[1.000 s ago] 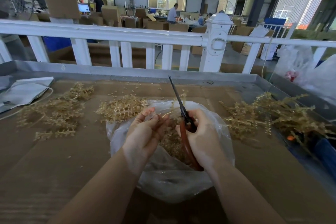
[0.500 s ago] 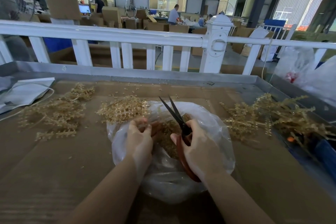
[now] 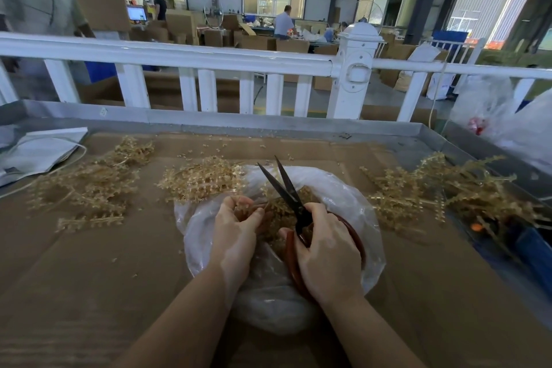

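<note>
Scissors (image 3: 291, 197), blades parted and pointing far, sit over the bag (image 3: 358, 203) at the near middle of the table (image 3: 119, 278). The right hand (image 3: 327, 251) has its grip closed round their red handles. The left hand (image 3: 236, 233) has curled fingers pinching golden sprigs (image 3: 277, 212) inside the bag.

Around my bench (image 3: 209, 121)
White railing (image 3: 185, 57) beyond my fingers (image 3: 317, 213); white paper bag (image 3: 38, 151) far left of them; clear sacks (image 3: 485, 101) far right.

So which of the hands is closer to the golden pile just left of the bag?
Left. The left hand, gripping a sprig, is just below-right of the pile; the right hand holds scissors farther right.
</note>
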Tool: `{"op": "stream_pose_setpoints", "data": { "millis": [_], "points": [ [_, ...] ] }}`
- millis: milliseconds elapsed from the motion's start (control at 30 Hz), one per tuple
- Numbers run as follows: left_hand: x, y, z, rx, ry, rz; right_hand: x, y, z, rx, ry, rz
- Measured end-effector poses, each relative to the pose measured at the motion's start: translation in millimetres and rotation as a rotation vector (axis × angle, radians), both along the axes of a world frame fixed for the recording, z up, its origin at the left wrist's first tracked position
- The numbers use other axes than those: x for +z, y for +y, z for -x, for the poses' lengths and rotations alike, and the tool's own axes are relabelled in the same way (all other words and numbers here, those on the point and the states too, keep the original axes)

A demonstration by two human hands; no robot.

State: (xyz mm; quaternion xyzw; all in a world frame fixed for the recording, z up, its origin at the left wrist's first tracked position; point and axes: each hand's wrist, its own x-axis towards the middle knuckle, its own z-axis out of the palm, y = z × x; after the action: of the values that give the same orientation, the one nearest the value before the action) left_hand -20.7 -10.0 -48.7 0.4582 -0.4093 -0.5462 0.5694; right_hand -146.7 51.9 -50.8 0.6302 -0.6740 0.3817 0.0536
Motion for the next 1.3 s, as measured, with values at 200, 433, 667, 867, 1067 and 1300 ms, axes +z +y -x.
{"op": "stream_pose_setpoints", "data": {
  "millis": [200, 433, 667, 867, 1067, 1300],
  "points": [
    [1.6, 2.8, 0.6, -0.015, 0.025, 0.01, -0.5, 0.2, 0.1, -0.003, 0.012, -0.017],
    [-0.1, 2.9, 0.5, -0.013, 0.042, 0.018, -1.2, -0.9, 0.0, -0.014, 0.013, -0.034],
    [-2.8, 0.8, -0.1, -0.012, 0.043, -0.002, -0.5, 0.1, -0.4, -0.02, 0.012, -0.02],
    [-3.5, 0.7, -0.7, -0.016, 0.051, -0.005, 1.0, 0.9, -1.3, -0.019, 0.016, -0.027],
    [-4.2, 0.6, -1.4, -0.011, 0.04, -0.017, 1.4, 2.5, -2.2, -0.015, 0.012, -0.026],
    [6.5, -1.5, 1.1, -0.034, 0.176, -0.086, 5.8, 2.4, -0.8, -0.001, -0.049, -0.02]
  ]
}}
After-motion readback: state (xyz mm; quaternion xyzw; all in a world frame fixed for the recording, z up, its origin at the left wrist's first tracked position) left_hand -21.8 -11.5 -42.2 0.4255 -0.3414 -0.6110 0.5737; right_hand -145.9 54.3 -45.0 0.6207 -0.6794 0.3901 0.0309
